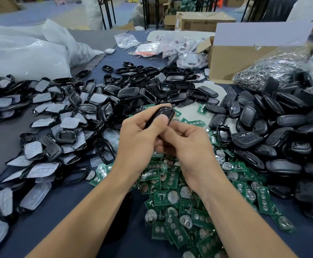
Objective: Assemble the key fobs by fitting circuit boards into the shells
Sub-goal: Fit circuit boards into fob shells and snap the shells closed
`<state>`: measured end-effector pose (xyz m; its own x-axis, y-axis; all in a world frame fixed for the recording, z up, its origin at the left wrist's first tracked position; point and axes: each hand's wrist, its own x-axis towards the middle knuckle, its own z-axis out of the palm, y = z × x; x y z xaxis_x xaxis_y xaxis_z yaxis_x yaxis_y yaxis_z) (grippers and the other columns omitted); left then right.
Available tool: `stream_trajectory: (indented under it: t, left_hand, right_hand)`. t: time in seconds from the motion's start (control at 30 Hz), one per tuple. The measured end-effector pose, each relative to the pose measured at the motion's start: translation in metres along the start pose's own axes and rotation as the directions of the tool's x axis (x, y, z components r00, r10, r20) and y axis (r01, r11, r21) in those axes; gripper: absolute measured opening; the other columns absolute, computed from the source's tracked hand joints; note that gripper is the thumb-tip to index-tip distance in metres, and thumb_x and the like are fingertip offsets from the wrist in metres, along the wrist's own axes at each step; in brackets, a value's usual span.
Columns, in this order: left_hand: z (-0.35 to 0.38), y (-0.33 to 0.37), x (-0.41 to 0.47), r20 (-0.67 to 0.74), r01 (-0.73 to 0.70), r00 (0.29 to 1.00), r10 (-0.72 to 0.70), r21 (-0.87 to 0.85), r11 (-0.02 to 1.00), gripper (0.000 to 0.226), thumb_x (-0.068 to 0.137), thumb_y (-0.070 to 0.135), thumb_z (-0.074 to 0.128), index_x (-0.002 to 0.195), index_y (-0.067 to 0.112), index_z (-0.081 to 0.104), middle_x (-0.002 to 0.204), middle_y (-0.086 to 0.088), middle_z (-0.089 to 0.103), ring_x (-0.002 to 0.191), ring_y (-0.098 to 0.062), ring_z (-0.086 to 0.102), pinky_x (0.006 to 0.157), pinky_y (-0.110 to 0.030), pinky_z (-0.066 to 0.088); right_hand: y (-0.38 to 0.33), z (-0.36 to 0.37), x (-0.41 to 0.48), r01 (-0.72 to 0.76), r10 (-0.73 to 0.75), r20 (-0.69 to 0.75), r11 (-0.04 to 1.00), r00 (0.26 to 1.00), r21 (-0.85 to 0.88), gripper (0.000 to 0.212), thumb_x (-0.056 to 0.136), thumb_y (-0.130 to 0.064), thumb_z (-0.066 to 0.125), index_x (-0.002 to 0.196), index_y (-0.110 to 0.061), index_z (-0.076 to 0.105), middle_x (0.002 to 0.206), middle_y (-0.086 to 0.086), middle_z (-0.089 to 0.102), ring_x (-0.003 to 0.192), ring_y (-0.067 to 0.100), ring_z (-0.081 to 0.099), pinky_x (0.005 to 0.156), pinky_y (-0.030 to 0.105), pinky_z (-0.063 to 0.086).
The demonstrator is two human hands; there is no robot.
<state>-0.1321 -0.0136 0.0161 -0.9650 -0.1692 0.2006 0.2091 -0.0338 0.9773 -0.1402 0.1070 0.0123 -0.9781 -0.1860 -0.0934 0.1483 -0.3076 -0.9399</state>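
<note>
**Black shell up in both hands, boards waiting below**

Black plastic is what we're watching: one key fob shell [162, 113] is being held just above the counter [77, 211], over the heap of green circuit boards [172, 200]. The left hand [139, 135] is curling its fingers [152, 108] round the shell's top and side. The right hand [189, 146] is pinching it from beneath, fingers narrow. Whether a board is sitting inside, I cannot tell, because the hands are hiding the opening.

The risks, as I'm judging them: squeezing with a board seated skewed could be cracking a clip or flexing the board. A slipping grip could be sending the shell into the loose shells [263, 127] alongside, lost among lookalikes.
</note>
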Motion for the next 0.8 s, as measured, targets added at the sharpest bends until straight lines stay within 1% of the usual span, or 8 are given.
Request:
stream_trajectory:
  t: [0.1,0.2,0.27,0.37,0.53,0.67,0.73,0.8]
  left_hand:
    - [-0.007,0.0,0.007,0.002,0.051,0.999,-0.051,-0.061,0.997,0.03,0.092,0.016,0.059,0.108,0.024,0.083,0.104,-0.005,0.081,0.094,-0.018,0.075,0.085,-0.03,0.06]
    - [-0.013,-0.001,0.012,0.049,0.14,0.989,-0.139,-0.018,0.99,0.026,0.097,0.004,0.063,0.115,0.013,0.08,0.108,-0.006,0.081,0.102,-0.021,0.076,0.091,-0.034,0.06]
    - [-0.017,-0.001,0.014,0.067,0.192,0.979,-0.19,-0.015,0.981,0.026,0.097,0.003,0.066,0.115,0.017,0.079,0.105,-0.006,0.081,0.097,-0.02,0.077,0.088,-0.037,0.063]
    - [-0.023,-0.001,0.016,0.099,0.201,0.975,-0.199,-0.015,0.979,0.037,0.092,0.002,0.072,0.12,0.026,0.076,0.101,-0.007,0.081,0.089,-0.018,0.077,0.076,-0.03,0.064]
    - [-0.033,-0.005,0.019,0.201,0.203,0.959,-0.201,0.01,0.979,0.047,0.08,0.01,0.08,0.125,0.026,0.074,0.111,-0.005,0.08,0.095,-0.016,0.077,0.075,-0.026,0.061]
    - [-0.036,-0.009,0.02,0.215,0.197,0.957,-0.195,0.014,0.98,0.05,0.075,0.01,0.088,0.121,0.024,0.076,0.111,-0.006,0.08,0.099,-0.018,0.077,0.08,-0.029,0.061]
    - [-0.037,-0.01,0.021,0.206,0.183,0.961,-0.182,0.015,0.983,0.047,0.075,0.009,0.083,0.119,0.024,0.078,0.111,-0.007,0.08,0.098,-0.018,0.077,0.083,-0.039,0.062]
    - [-0.037,-0.011,0.021,0.202,0.165,0.964,-0.171,0.044,0.985,0.045,0.075,0.011,0.084,0.118,0.027,0.079,0.112,-0.006,0.08,0.099,-0.021,0.077,0.09,-0.066,0.055]
  right_hand:
    - [-0.004,-0.005,0.002,0.048,-0.058,-0.159,0.997,0.986,-0.066,0.016,0.088,-0.001,0.076,0.084,-0.017,0.08,0.07,0.009,0.076,0.057,0.018,0.069,0.06,0.027,0.058]
    - [-0.006,-0.012,0.004,0.072,-0.13,-0.248,0.97,0.96,-0.231,0.013,0.082,-0.008,0.081,0.085,-0.018,0.075,0.066,0.005,0.075,0.057,0.018,0.07,0.059,0.031,0.057]
    - [-0.006,-0.015,0.004,0.105,-0.21,-0.234,0.912,0.949,-0.396,0.011,0.081,-0.013,0.081,0.081,-0.021,0.074,0.066,0.0,0.075,0.059,0.019,0.071,0.06,0.035,0.058]
    - [-0.008,-0.017,0.003,0.182,-0.334,-0.153,0.781,0.93,-0.598,0.01,0.083,-0.019,0.079,0.084,-0.029,0.077,0.073,-0.016,0.076,0.065,0.002,0.071,0.06,0.016,0.052]
    - [-0.013,-0.018,0.0,0.258,-0.306,0.038,0.721,0.951,-0.643,0.034,0.074,-0.012,0.086,0.095,-0.038,0.078,0.071,-0.038,0.068,0.079,-0.014,0.069,0.07,0.001,0.048]
    - [-0.015,-0.023,0.001,0.257,-0.286,0.058,0.728,0.956,-0.635,0.037,0.073,-0.01,0.088,0.101,-0.033,0.081,0.076,-0.031,0.072,0.08,-0.012,0.071,0.072,0.002,0.049]
    - [-0.016,-0.024,0.001,0.256,-0.283,0.062,0.727,0.957,-0.637,0.035,0.075,-0.011,0.087,0.101,-0.033,0.082,0.084,-0.024,0.077,0.083,-0.011,0.071,0.073,0.003,0.05]
    - [-0.016,-0.025,0.002,0.251,-0.27,0.07,0.731,0.96,-0.635,0.034,0.077,-0.009,0.085,0.099,-0.035,0.081,0.085,-0.026,0.076,0.083,-0.013,0.07,0.072,0.002,0.05]
